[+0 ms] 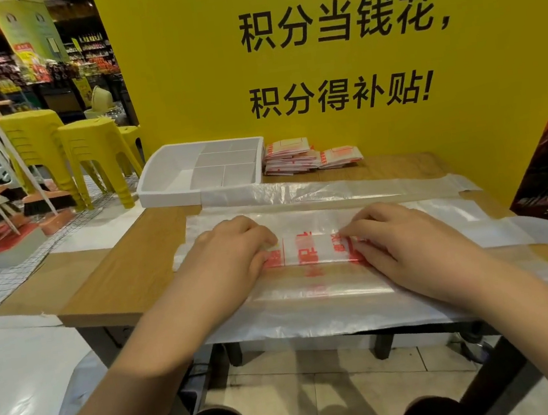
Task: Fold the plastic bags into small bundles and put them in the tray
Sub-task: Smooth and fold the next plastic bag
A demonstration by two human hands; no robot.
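— How far along are we?
— Not very. Flat bags (314,319) lie spread over the surface (128,270), unfolded, and another strip lies behind them.
— And the tray?
— The tray (164,172) sits at the far left corner, and we see nothing in its compartments. A few finished bundles (297,158) lie stacked just beside it, not yet put in.
— What are we working on?
— The plastic bag (309,251) with red print, on top of the flat ones in front of us and partly folded. Our left hand (230,257) and right hand (404,243) rest on it. The fingers (268,242) are bent and pinch the folded edge on either side of the print. We judge it an early fold.
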